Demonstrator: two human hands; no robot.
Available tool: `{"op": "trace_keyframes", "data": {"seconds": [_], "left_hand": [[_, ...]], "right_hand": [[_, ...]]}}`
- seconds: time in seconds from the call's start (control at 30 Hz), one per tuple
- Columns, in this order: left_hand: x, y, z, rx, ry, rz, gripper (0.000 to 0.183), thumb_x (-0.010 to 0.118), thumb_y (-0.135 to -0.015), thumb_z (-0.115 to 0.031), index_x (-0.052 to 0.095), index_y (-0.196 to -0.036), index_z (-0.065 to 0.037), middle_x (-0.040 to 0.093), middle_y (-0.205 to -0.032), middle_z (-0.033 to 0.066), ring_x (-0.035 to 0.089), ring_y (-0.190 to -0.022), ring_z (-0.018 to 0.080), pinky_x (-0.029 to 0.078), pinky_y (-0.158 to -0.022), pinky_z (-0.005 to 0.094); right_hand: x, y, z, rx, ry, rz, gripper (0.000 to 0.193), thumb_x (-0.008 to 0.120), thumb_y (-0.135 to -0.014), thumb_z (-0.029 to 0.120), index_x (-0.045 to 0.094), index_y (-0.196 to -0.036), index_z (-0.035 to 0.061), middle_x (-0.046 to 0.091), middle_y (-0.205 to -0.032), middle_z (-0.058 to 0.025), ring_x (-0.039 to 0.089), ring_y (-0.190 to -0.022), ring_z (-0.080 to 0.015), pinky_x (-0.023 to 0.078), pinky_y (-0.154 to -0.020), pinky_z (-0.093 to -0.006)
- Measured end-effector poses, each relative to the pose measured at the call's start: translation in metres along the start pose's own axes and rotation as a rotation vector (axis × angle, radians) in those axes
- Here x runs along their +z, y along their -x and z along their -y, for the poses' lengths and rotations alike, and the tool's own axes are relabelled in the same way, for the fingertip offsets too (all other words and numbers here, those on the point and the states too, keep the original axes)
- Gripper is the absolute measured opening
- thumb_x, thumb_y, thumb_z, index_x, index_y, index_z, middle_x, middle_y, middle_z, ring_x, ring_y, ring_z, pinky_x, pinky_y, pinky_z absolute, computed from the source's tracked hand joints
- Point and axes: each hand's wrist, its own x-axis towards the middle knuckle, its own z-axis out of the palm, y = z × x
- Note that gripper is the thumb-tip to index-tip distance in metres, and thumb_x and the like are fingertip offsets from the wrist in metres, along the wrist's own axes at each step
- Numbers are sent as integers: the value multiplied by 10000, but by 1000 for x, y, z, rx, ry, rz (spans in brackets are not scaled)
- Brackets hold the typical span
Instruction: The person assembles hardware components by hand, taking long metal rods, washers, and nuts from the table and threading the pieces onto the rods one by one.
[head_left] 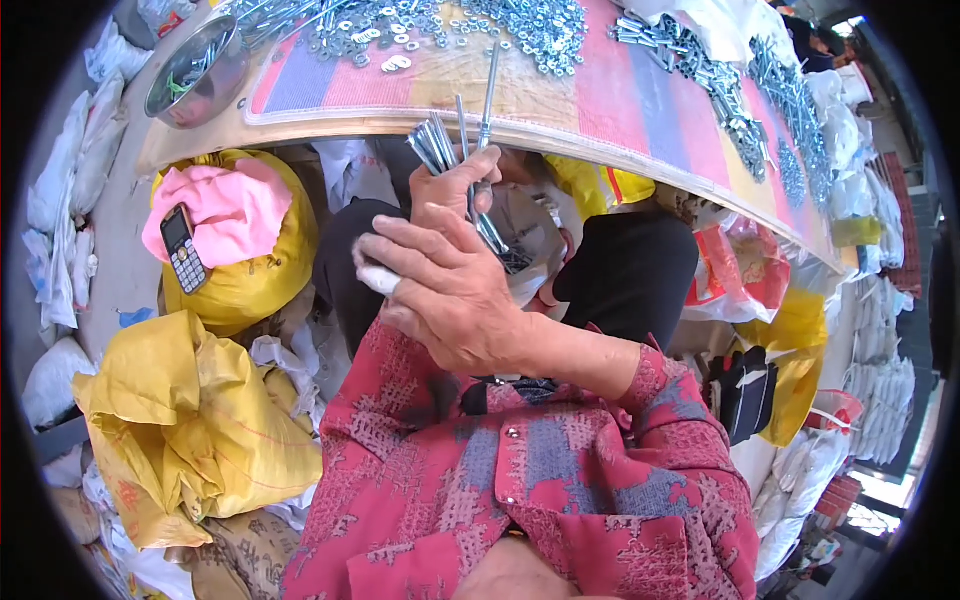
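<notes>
Bolts [432, 147] stand bunched in our clenched left grip [456, 187], just beyond our loosely bent right grip [460, 300], whose hold we cannot tell; past both lies the surface [600, 112].

We record a bundle of slim metal bolts [432, 146], silver-grey and shiny, held together in the left grip [458, 186]. Their upper ends fan slightly and lean to the left, close by the near edge of the tabletop [640, 110]. To their right we note a thin rod [461, 125], nearly upright, and a longer bolt [490, 95], tilted a little to the right, its top showing against the tabletop and its lower part thicker. Darker lower ends [491, 234] emerge below the fingers, slanting down and right; their middles are hidden.
</notes>
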Motion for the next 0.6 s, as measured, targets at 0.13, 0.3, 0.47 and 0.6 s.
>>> {"op": "trace_keyframes", "data": {"seconds": [0.13, 0.3, 0.47, 0.6], "left_hand": [[23, -4, 12, 190, 628, 121, 202, 682, -771, -3, 644, -969, -1, 660, -814, 97, 645, -658, 172, 528, -556, 291], [19, -5, 39, 825, -73, 52, 221, 608, -867, -67, 620, -1078, 1, 651, -1004, 36, 628, -938, 138, 500, -806, 239], [17, 11, 8, 102, 718, 145, 122, 699, -795, -23, 662, -904, 15, 637, -698, 74, 525, -509, 85, 337, -398, 205], [22, 28, 6, 239, 380, 152, 110, 733, -783, -81, 686, -846, -3, 644, -697, 37, 538, -534, 63, 372, -431, 196]], "right_hand": [[45, -6, -94, -163, -905, -843, 316, 515, -819, 18, 587, -1124, -21, 600, -1141, -222, 561, -1084, -370, 402, -991, -457], [27, 44, -63, -438, -1195, -656, 356, 572, -714, 51, 666, -1057, 81, 627, -1160, -144, 572, -1146, -296, 380, -1024, -447], [39, 13, -106, 30, -1701, -438, 204, 626, -840, 96, 650, -1030, 25, 628, -1087, -113, 626, -960, -212, 495, -815, -312], [70, 3, -113, 31, -2181, -150, 216, 589, -943, 167, 611, -994, -41, 652, -887, -79, 630, -727, -112, 504, -609, -230]]}}
